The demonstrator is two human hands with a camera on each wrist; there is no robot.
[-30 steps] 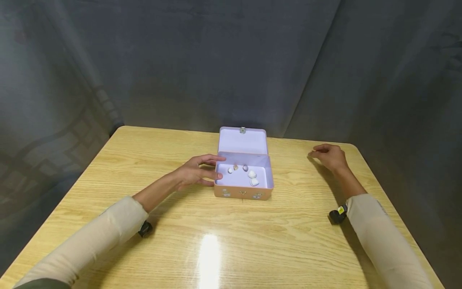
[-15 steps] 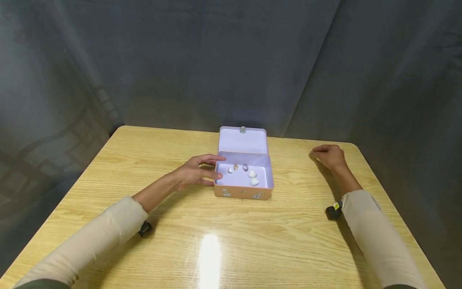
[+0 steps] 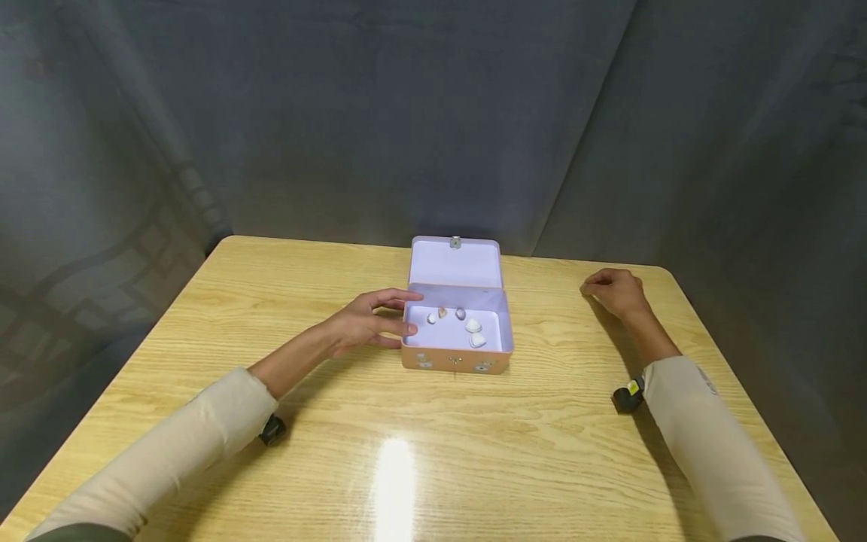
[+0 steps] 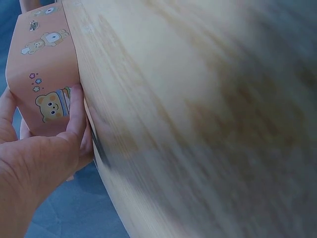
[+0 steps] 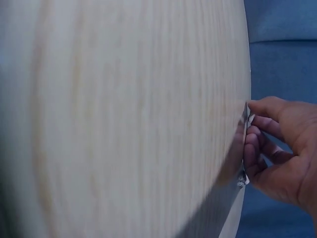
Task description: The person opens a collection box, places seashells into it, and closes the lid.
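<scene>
The open tin box (image 3: 457, 331) sits mid-worktop (image 3: 474, 452), long side left to right. The left hand (image 3: 366, 322) grips its left end. The right hand (image 3: 615, 290), curled and empty, rests far right

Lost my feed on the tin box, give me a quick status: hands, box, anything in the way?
Left hand holds the open tin box by its left side. Right hand rests curled on the table, apart from it. Small shells lie inside. Nothing between them.
</scene>
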